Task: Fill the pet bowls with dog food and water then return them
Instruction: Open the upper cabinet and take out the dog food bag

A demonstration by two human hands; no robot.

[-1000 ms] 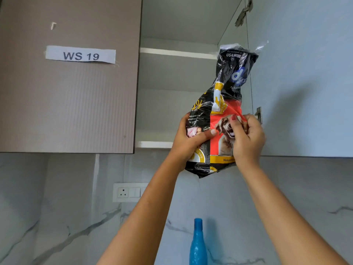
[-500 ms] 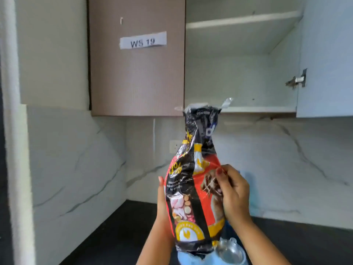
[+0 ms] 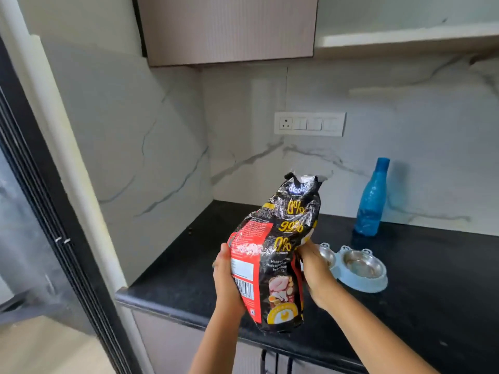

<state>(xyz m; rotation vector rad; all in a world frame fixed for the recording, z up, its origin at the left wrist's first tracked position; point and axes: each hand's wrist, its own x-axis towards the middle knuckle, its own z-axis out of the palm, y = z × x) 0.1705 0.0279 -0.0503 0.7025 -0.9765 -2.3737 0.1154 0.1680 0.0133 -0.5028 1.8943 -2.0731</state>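
A black and red dog food bag (image 3: 272,255) stands upright above the black countertop (image 3: 421,279), its crumpled top pointing up. My left hand (image 3: 225,279) grips its left side by the barcode. My right hand (image 3: 313,268) holds its right side, fingers hidden behind the bag. A pale blue double pet bowl (image 3: 356,268) with two empty steel cups sits on the counter right of the bag, its left cup partly hidden by my right hand. A blue water bottle (image 3: 371,201) stands capped by the back wall.
The counter ends at a marble side wall on the left. A switch panel (image 3: 309,124) is on the back wall. An open upper cupboard shelf (image 3: 405,40) hangs above. A dark door frame (image 3: 54,238) runs down the far left.
The bag came down from the open upper cupboard to just above the counter and turned its back panel toward me. Both hands stayed on it. The bowl and bottle came into view.
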